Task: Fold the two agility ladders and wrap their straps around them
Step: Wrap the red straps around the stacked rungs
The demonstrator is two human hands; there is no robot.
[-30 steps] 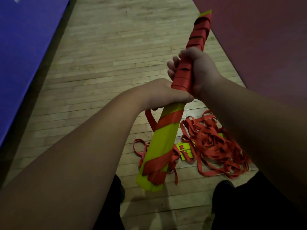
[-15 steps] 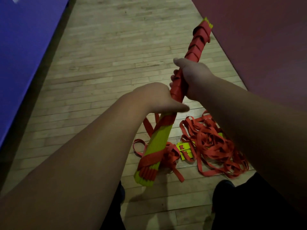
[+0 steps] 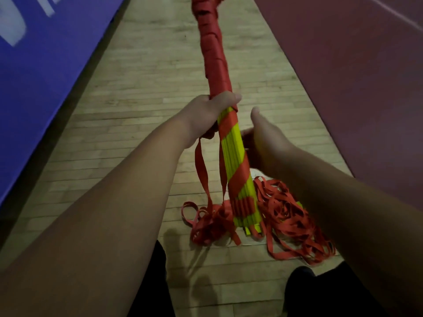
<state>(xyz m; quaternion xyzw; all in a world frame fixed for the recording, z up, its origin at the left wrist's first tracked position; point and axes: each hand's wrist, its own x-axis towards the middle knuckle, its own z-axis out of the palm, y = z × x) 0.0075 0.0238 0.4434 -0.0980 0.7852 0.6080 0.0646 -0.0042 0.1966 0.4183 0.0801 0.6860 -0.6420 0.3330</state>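
Note:
A folded ladder bundle (image 3: 233, 145) of yellow rungs stands nearly upright in front of me, its lower end close to the floor. Red strap covers its upper half (image 3: 214, 53) fully and spirals loosely over the lower half. My left hand (image 3: 210, 113) grips the bundle at mid-height, where the tight wrapping ends. A loose red strap (image 3: 201, 170) hangs from that hand down to a small heap (image 3: 206, 223). My right hand (image 3: 263, 138) is at the bundle's right side, thumb up, fingertips at the rungs. The second ladder (image 3: 290, 220) lies tangled on the floor.
Wooden floor (image 3: 148, 88) runs ahead between a blue mat (image 3: 45, 88) on the left and a dark red mat (image 3: 354, 88) on the right. My dark shoe (image 3: 299, 277) and legs are at the bottom edge, close to the tangled pile.
My right hand let go of the wrapped upper part and dropped to the bundle's right side. The bundle swung more upright, and my left hand now grips it higher, alone.

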